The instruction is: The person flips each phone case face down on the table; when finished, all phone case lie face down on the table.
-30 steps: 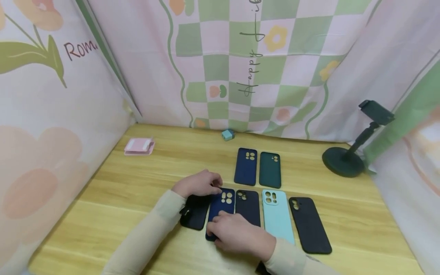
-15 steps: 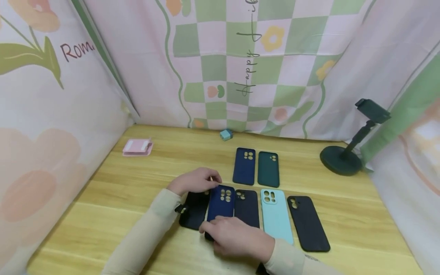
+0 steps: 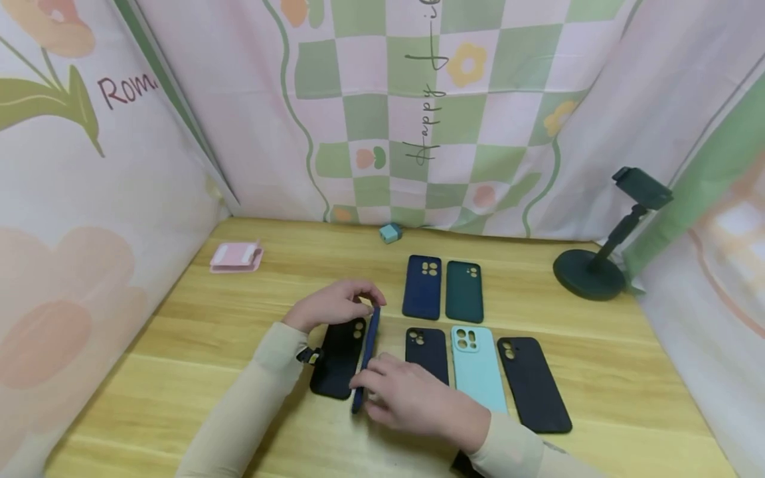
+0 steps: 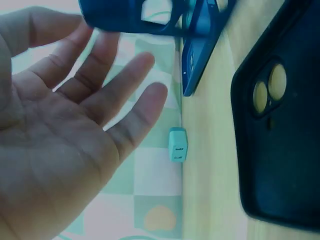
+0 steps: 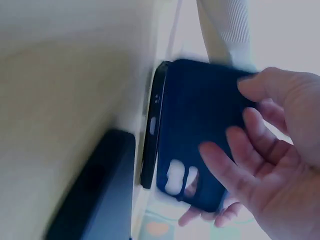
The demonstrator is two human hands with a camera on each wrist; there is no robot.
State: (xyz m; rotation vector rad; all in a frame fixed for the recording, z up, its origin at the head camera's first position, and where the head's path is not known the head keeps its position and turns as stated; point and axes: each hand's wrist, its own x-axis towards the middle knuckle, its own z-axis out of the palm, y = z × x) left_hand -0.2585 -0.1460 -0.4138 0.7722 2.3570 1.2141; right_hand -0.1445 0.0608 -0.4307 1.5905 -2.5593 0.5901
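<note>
At the far left of the wood-grain table lies a folded pink item with white patches. To its right, the left hand reaches over a black phone case with camera holes lying flat; its thumb and a finger pinch the far end of a dark blue, matte, rectangular phone case, the other fingers spread loosely. That dark blue case stands tilted up on its long edge, just beside the black one. The right hand grips its near end between thumb and fingers.

Behind sits a small light-blue block. Farther right, a second dark blue phone case lies next to a dark green phone case. In the nearer row follow a dark navy phone case, partly hidden by the right hand, a pale turquoise phone case and a black phone case with a rounded camera cutout. A dark round-based stand is at the right.
</note>
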